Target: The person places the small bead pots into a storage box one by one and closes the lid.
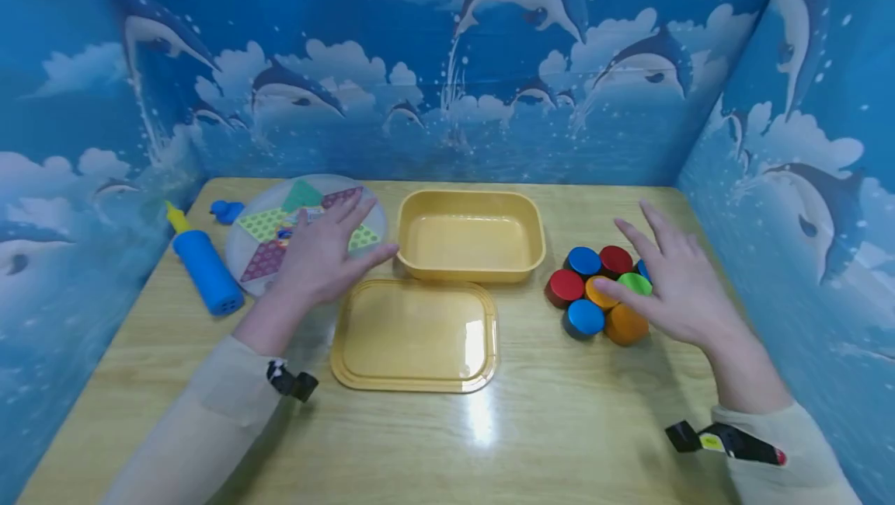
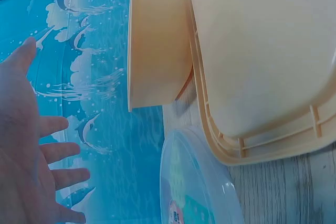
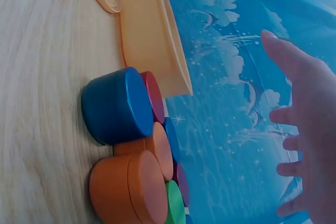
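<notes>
My left hand point(image 1: 323, 255), fingers spread, hovers over a round clear-lidded container point(image 1: 246, 219) with colored triangle patterns and holds nothing. Over on the right, my right hand point(image 1: 674, 287) hangs in the air with straight fingers above a cluster of small round tins, also holding nothing. The cluster includes a blue tin point(image 3: 118, 106), an orange tin point(image 3: 128, 187), a red tin point(image 1: 565, 288) and a green tin point(image 1: 635, 283). Between the hands stands a tan rectangular box point(image 1: 471, 272), with its tan lid point(image 1: 412, 334) lying flat in front of it.
At the left edge of the table point(image 1: 552, 443) lies a blue pump point(image 1: 208, 272) with a yellow nozzle. A small blue object point(image 1: 227, 211) lies behind it. Dolphin-print curtains point(image 1: 391, 39) enclose the back and both sides.
</notes>
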A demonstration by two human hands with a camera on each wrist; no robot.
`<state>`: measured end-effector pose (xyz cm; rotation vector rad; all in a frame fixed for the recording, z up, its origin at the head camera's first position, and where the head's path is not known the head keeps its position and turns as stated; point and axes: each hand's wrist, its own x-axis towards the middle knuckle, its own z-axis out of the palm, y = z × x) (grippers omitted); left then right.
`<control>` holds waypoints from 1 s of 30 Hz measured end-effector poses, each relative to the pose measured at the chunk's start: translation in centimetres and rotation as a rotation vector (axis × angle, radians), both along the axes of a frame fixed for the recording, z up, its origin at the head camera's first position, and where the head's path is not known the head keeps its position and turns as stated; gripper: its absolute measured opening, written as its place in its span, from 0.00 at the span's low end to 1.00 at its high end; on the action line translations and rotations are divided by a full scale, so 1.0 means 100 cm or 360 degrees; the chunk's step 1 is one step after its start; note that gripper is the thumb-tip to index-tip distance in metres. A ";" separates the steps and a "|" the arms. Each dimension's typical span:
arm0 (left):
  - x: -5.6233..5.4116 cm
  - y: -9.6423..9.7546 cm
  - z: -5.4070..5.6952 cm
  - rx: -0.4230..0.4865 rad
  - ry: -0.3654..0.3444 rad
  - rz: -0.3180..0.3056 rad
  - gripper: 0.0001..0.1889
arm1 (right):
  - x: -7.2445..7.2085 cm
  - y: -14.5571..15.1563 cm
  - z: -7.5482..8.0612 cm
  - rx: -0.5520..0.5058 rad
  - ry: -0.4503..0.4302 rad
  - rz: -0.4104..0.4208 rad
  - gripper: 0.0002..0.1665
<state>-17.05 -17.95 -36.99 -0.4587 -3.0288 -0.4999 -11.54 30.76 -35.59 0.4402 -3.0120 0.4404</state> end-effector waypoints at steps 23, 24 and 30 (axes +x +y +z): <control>-0.013 0.010 -0.032 0.0989 -0.0269 0.0204 0.33 | 0.004 0.061 -0.032 -0.0663 0.0012 -0.0084 0.44; -0.014 0.010 -0.034 0.1004 -0.0279 0.0208 0.32 | 0.004 0.064 -0.033 -0.0668 -0.0005 -0.0086 0.44; -0.020 0.011 -0.045 0.1057 -0.0361 0.0289 0.29 | 0.002 0.077 -0.042 -0.0637 -0.0107 -0.0114 0.45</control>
